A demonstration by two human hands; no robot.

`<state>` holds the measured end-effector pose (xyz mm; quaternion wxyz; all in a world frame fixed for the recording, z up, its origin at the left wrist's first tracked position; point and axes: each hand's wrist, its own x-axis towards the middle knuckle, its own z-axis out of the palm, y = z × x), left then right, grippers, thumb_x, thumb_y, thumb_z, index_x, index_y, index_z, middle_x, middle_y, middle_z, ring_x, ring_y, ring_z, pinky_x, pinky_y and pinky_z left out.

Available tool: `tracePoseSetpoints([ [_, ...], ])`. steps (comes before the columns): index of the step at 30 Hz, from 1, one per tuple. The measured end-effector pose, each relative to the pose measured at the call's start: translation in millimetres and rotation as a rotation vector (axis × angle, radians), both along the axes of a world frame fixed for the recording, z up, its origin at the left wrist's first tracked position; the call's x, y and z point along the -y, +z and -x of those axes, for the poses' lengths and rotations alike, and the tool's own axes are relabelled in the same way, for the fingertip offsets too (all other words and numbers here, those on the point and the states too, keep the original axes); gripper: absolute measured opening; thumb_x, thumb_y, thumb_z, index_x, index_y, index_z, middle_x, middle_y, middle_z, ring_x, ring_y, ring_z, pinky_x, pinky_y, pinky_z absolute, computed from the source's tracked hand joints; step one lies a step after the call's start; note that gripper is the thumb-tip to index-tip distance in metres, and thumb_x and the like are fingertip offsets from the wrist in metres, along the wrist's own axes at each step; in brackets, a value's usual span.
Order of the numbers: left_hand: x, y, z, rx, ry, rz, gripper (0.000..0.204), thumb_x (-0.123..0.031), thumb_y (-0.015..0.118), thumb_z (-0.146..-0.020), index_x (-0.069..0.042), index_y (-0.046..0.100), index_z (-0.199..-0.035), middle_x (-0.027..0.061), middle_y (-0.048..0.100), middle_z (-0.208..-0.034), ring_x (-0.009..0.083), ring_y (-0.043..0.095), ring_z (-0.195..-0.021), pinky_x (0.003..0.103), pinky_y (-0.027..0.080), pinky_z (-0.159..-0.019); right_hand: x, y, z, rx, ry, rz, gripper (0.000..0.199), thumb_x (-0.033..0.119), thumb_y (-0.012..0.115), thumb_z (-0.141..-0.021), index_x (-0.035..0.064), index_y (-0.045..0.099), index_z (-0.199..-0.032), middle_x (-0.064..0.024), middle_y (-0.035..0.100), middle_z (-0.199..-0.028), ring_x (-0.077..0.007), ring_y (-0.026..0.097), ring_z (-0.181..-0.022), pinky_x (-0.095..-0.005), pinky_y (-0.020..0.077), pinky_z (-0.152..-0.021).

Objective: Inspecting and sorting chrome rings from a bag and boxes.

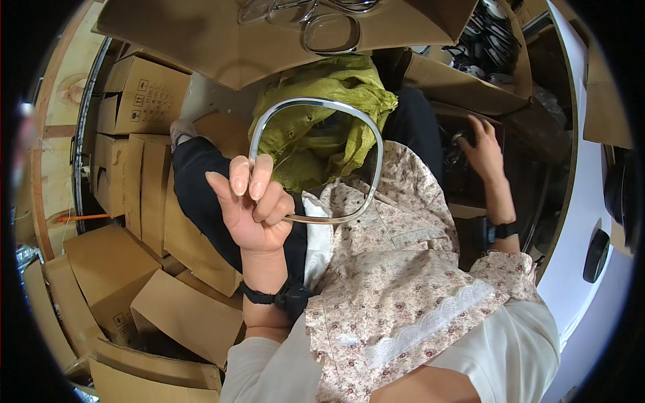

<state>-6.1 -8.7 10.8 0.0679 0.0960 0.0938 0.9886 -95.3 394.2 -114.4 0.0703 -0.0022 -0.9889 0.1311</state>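
In my left hand [254,201], raised in front of my lap, is a rounded-square chrome ring [377,176]; the fingers are curled round its lower left side. My right hand [485,151] is stretched out to the right, over an open box [463,209] with dark and shiny pieces in it. Its fingers are apart, and a small shiny piece lies close to the thumb; I cannot see a grip on it. Behind the ring, a yellow-green woven sack [316,87] stands between my legs with its mouth open.
Ahead, a cardboard surface [195,40] bears several more chrome rings [331,33]. At the far right, a carton [463,79] holds many black and silver parts [494,40]. Cardboard boxes [151,94] are stacked along the left, and a white panel [581,201] stands on the right.
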Motion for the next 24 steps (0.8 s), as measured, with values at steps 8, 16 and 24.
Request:
tracePoseSetpoints([
  [8,-5,2,0,0.054,0.003,0.004,0.042,-0.046,0.045,-0.098,-0.004,0.047,-0.106,0.0067,0.042,-0.081,0.0043,0.029,-0.046,0.018,0.02,-0.039,140,82,-36,0.794,0.415,1.694,0.035,0.029,0.048,-0.1,0.0017,0.058,-0.119,-0.0065,0.067,-0.096,-0.0051,0.054,-0.069,-0.0189,0.04,-0.057],
  [16,-22,13,-1,0.153,0.193,0.528,0.082,-0.061,0.036,-0.095,-0.008,0.008,-0.151,0.0148,0.042,-0.144,0.012,0.043,-0.067,0.024,0.037,-0.06,160,80,-46,0.917,0.283,1.878,0.03,0.023,0.05,-0.1,0.0025,0.056,-0.121,-0.0023,0.064,-0.081,-0.0022,0.053,-0.058,-0.016,0.0353,-0.049],
  [24,-16,13,-6,0.143,0.195,0.608,0.078,-0.055,0.033,-0.098,0.002,0.015,-0.148,0.0177,0.037,-0.146,0.0233,0.062,-0.102,0.034,0.051,-0.087,165,83,-43,1.013,0.237,1.919,0.033,0.023,0.05,-0.1,-0.0014,0.055,-0.121,-0.005,0.064,-0.078,-0.0028,0.05,-0.053,-0.0156,0.0367,-0.047],
])
